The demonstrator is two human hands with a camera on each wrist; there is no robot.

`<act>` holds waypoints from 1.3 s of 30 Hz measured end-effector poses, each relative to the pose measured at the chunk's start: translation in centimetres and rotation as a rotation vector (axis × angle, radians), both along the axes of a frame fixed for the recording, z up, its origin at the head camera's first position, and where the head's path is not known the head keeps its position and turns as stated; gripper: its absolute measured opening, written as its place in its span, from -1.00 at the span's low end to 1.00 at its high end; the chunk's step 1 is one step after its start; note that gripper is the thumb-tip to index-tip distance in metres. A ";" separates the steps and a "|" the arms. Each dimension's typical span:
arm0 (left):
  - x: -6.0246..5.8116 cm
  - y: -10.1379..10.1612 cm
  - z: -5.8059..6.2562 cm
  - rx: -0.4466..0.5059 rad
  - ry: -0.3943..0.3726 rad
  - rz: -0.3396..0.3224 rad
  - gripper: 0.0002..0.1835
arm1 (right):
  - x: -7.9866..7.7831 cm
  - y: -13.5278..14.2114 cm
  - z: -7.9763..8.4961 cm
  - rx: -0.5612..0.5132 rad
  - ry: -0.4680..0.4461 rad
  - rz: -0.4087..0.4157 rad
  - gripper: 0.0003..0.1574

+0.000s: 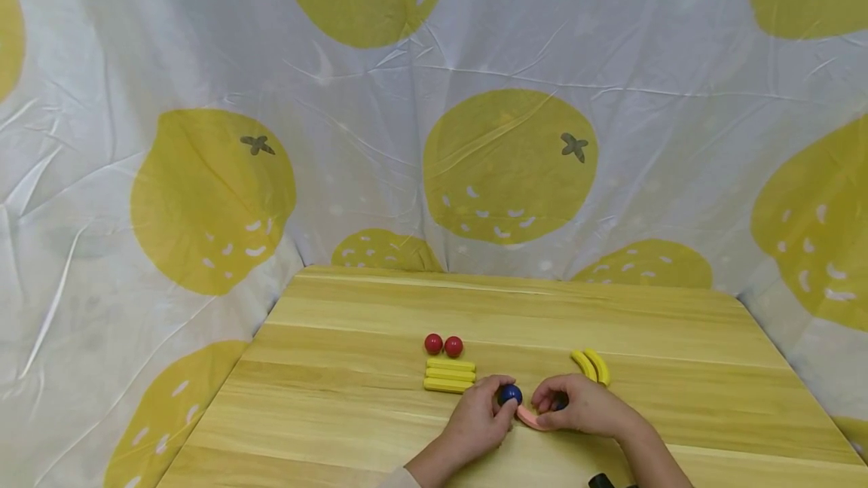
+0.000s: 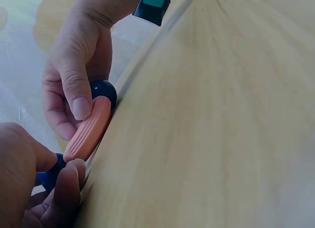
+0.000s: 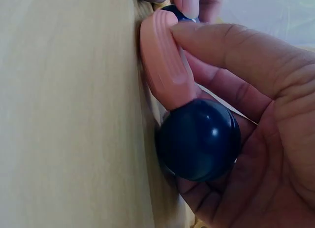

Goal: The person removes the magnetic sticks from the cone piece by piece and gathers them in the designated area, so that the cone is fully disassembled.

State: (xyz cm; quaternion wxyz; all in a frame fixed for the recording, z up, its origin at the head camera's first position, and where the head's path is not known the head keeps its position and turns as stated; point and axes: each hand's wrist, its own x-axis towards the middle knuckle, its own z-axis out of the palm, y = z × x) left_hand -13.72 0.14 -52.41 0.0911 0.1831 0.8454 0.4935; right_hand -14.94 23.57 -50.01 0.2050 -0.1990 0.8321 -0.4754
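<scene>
My left hand (image 1: 475,422) pinches a shiny blue ball (image 1: 510,394) between thumb and fingers at one end of a pink curved bar (image 1: 528,418). On the other side, my right hand (image 1: 588,407) grips the bar, its thumb laid along the grooved pink side. At the bar's right end a second blue ball (image 3: 199,139) touches it, with the right fingers curled behind. From the head view that ball is mostly hidden by the hand. In the left wrist view the bar (image 2: 89,130) spans between both balls, low over the wooden table (image 2: 197,114).
Left of the hands lie several straight yellow bars (image 1: 450,375) side by side, the nearest close to my left fingers. Two red balls (image 1: 444,346) sit behind them. Beyond my right hand are two curved yellow bars (image 1: 592,366). A lemon-printed cloth (image 1: 380,149) hangs around the table.
</scene>
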 end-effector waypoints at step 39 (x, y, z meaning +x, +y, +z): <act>-2.0 -2.1 1.7 0.410 0.289 0.168 -0.73 | -0.2 -0.1 -0.5 0.048 0.040 -0.002 -0.84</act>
